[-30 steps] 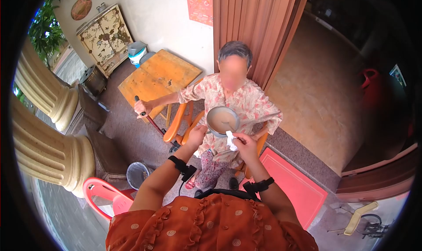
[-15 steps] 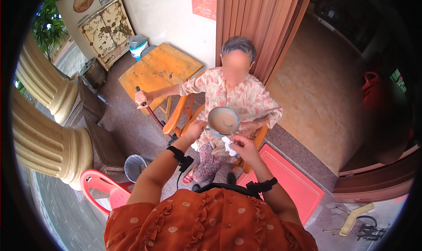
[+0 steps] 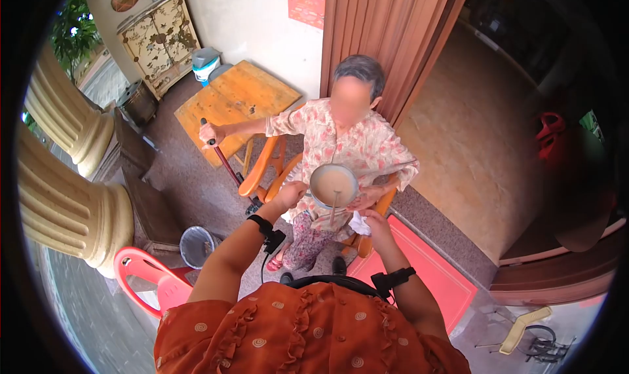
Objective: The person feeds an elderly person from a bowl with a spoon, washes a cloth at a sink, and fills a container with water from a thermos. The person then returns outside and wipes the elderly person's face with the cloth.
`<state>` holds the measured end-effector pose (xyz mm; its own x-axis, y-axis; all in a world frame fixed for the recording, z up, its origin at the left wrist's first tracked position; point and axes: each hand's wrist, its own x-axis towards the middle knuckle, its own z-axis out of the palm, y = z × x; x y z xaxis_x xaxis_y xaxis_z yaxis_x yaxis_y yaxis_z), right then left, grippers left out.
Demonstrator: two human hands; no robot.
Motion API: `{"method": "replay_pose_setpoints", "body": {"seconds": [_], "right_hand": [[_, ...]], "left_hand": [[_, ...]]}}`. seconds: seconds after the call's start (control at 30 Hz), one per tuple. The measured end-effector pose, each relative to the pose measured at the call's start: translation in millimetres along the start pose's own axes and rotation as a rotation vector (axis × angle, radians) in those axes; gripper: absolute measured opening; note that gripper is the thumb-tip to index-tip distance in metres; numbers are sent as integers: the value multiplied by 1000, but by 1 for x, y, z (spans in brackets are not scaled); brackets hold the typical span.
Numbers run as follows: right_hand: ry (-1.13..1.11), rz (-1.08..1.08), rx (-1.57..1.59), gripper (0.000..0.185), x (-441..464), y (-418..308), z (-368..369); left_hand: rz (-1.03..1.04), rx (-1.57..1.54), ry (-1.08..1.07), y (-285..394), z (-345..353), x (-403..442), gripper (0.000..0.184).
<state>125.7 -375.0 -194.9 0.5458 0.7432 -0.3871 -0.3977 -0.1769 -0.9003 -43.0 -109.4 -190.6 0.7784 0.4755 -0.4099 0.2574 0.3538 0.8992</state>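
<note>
A round metal pot [image 3: 333,185] holds a pale, cloudy liquid, and a spoon [image 3: 335,207] leans over its near rim. My left hand [image 3: 291,193] is closed round the pot's handle at its left side. To the lower right of the pot, my right hand [image 3: 375,222] pinches a crumpled white tissue [image 3: 360,223], apart from the spoon. A seated person [image 3: 348,135] in a floral shirt faces me behind the pot. One of that person's hands grips a walking cane [image 3: 226,162]; the other rests close to the pot's right side.
A wooden table [image 3: 239,99] stands behind the cane. At the lower left are a red plastic chair [image 3: 171,294] and a grey bin [image 3: 197,247]. A red mat [image 3: 419,276] lies at the right, beside the doorway. Large fluted columns [image 3: 72,204] stand at the left.
My right hand has moved down and right with the tissue, away from the spoon. The spoon now hangs over the pot's near rim. The seated person's head has turned slightly.
</note>
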Motion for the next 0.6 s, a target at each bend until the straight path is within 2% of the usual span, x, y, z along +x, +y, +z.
{"method": "replay_pose_setpoints", "body": {"seconds": [0.03,0.1,0.13,0.2,0.23,0.3,0.37,0.43,0.5,0.6], "right_hand": [[-3,3,0,25,3,3,-1],[-105,228,177,29,5,5,3],[-111,233,176,29,3,4,7],[-192,365,404,46,0,1,21],[-211,375,401,46,3,3,23],[-304,466,514,58,8,9,23],[-401,479,529,54,10,16,29],[-387,481,614,51,14,21,36],[-397,531,662,44,22,28,40],[-402,430,577,38,26,24,51]], "left_hand": [[11,-3,-34,0,-2,0,35],[20,-6,-61,-7,-5,-2,35],[2,-31,-120,-11,-7,-1,35],[-12,-54,-161,-15,-12,0,34],[-6,-33,-162,-17,-12,-1,34],[1,-13,-133,-17,-13,-9,33],[-11,31,-130,-10,-13,-24,33],[39,41,-207,-22,-23,-20,34],[36,53,-115,-27,-25,-25,34],[20,35,-6,-21,-24,-34,33]]}}
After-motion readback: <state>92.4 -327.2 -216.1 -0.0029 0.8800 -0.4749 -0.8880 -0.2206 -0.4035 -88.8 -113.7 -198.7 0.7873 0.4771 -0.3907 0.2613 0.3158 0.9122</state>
